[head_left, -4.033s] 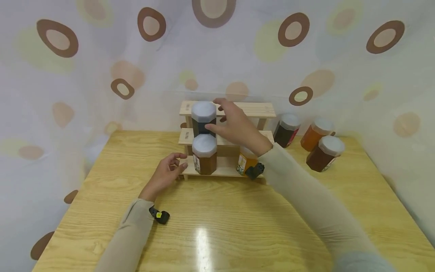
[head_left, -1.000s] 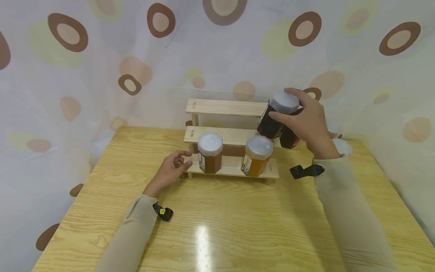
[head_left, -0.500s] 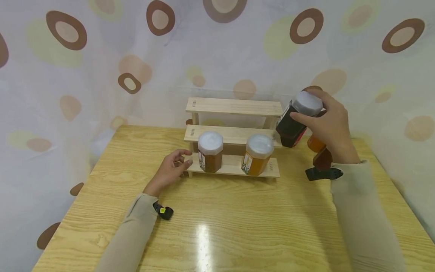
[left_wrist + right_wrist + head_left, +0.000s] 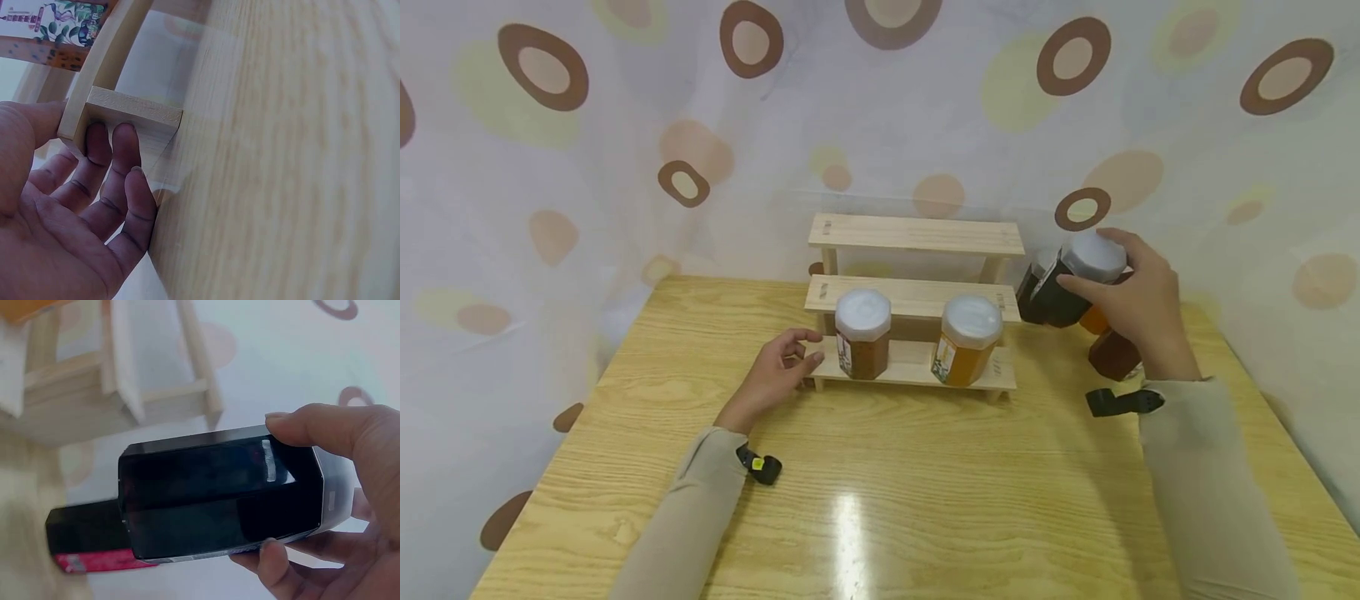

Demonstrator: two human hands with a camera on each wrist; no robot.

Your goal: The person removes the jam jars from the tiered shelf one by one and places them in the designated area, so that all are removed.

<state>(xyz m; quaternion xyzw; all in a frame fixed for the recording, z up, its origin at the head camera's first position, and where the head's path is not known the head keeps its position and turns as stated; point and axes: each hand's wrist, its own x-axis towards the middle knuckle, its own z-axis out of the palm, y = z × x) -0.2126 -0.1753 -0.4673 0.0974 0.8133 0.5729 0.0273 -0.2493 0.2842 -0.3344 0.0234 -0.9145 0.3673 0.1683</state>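
Observation:
My right hand [image 4: 1138, 296] grips a dark jar [image 4: 1063, 293] around its pale lid, thumb on one side and fingers on the other. The right wrist view shows this black jar [image 4: 219, 494] held off the table, in front of a second dark jar [image 4: 87, 540] with a red label. At the lower left end of the three-tier wooden rack [image 4: 917, 233], my left hand [image 4: 772, 373] holds the bottom tier. Thumb and curled fingers lie about the board's end and leg [image 4: 134, 112]. A brown jar [image 4: 865, 350] and an amber honey jar [image 4: 966, 354] stand on the bottom tier.
Right of the rack, partly hidden by the right hand, are an orange jar [image 4: 1093, 321] and a reddish-brown jar [image 4: 1112, 354] on the wooden table [image 4: 880, 483]. A patterned sheet [image 4: 625, 108] hangs close behind the rack.
From the middle tier, the right hand has carried the dark jar rightward off the rack, and in the last half second lowered it. The left hand stays at the rack's end.

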